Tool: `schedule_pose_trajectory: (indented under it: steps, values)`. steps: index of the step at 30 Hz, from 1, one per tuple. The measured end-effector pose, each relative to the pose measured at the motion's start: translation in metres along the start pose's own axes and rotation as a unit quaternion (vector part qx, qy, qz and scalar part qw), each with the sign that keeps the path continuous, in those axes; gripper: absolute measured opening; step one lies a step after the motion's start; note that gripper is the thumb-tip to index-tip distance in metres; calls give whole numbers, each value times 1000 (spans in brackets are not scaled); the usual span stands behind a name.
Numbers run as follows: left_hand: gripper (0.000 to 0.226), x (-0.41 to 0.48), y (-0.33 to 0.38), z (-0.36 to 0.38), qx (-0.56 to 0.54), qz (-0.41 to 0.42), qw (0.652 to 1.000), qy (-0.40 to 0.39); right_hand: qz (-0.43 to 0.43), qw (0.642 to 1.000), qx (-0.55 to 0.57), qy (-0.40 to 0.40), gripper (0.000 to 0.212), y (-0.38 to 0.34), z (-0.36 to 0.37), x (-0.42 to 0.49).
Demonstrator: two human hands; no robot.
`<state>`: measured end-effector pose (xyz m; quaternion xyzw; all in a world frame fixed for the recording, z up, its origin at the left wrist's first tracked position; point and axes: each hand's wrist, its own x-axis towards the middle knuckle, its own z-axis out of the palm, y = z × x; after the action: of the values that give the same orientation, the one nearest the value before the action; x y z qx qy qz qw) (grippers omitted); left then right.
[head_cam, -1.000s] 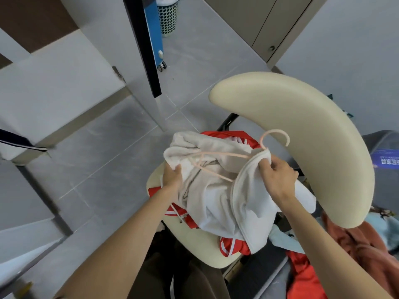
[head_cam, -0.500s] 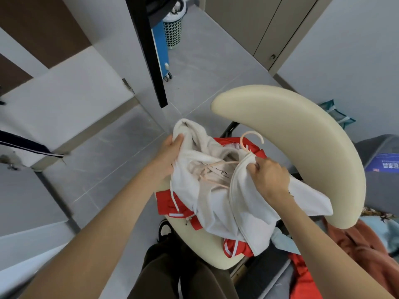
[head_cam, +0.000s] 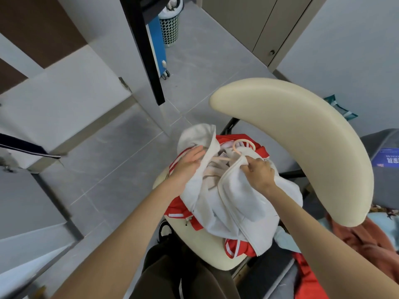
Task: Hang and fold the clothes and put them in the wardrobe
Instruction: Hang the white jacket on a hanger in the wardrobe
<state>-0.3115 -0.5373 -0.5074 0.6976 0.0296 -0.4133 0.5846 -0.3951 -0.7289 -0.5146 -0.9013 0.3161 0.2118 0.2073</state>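
Observation:
A white hooded garment (head_cam: 228, 203) lies bunched on the cream chair seat (head_cam: 207, 251), on top of a red garment with white stripes (head_cam: 179, 210). A pale pink hanger (head_cam: 241, 145) sits inside the white garment, its hook poking out near the collar. My left hand (head_cam: 190, 162) lies with straight fingers against the left side of the garment's opening. My right hand (head_cam: 259, 171) pinches the white collar edge just beside the hanger's neck.
The chair's curved cream backrest (head_cam: 302, 143) arcs over the right. More clothes, rust and red, are heaped at lower right (head_cam: 362, 240). A black post (head_cam: 146, 50), a blue wheeled unit (head_cam: 159, 46) and a mesh bin (head_cam: 170, 24) stand on the grey tile floor beyond.
My left hand has slid right, from gripping the hood's edge to lying flat on the garment's left side. My right hand keeps its hold on the collar. The hanger has sunk deeper into the garment.

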Motion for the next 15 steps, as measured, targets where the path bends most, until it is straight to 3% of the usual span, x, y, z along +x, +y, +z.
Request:
schedule_pose_trajectory:
  steps: [7, 9, 11, 13, 15]
  values:
    - [68, 3, -65, -10, 151, -45, 985, 64, -36, 997, -55, 51, 49, 2, 26, 11]
    - [59, 8, -73, -10, 278, -40, 956, 89, -41, 995, -74, 61, 48, 3, 32, 11]
    - [34, 12, -77, -6, 372, -33, 923, 93, -31, 996, -62, 61, 42, 5, 36, 12]
    - [14, 15, -72, 1, 273, -27, 958, 81, -12, 998, -42, 40, 37, 3, 35, 17]
    - [23, 17, -57, 9, 128, -47, 988, 71, -15, 999, -38, 15, 32, -3, 31, 21]
